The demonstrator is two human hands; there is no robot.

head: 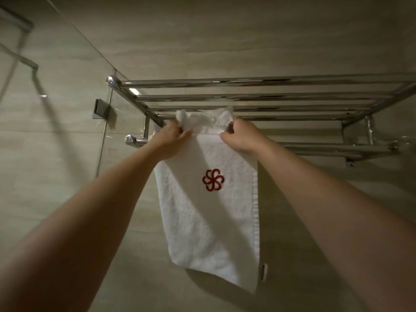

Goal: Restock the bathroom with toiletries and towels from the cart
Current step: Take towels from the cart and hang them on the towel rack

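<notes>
One white towel (202, 217), one chrome rack (258, 82), two hands (172, 139) (242, 137)

A single head-worn wide-angle camera sits close to the tiled wall (225, 37), tilted upward so the chrome rack (270, 96) shows from below across mid-frame, the towel (207, 217) centred, the glass panel (56, 104) at left.

Both my arms reach up and forward, bare and nearly straight, drawing in toward the grip. My left hand (173, 135) pinches the top edge of the towel (209, 210) at its left corner, fingers curled into the bunched cloth, thumb pointing in toward the other hand. My right hand (239, 134) grips the same edge at the right corner (its fingertips are hidden behind the cloth), thumb pointing inward too. The hands sit level, near each other but apart.
</notes>
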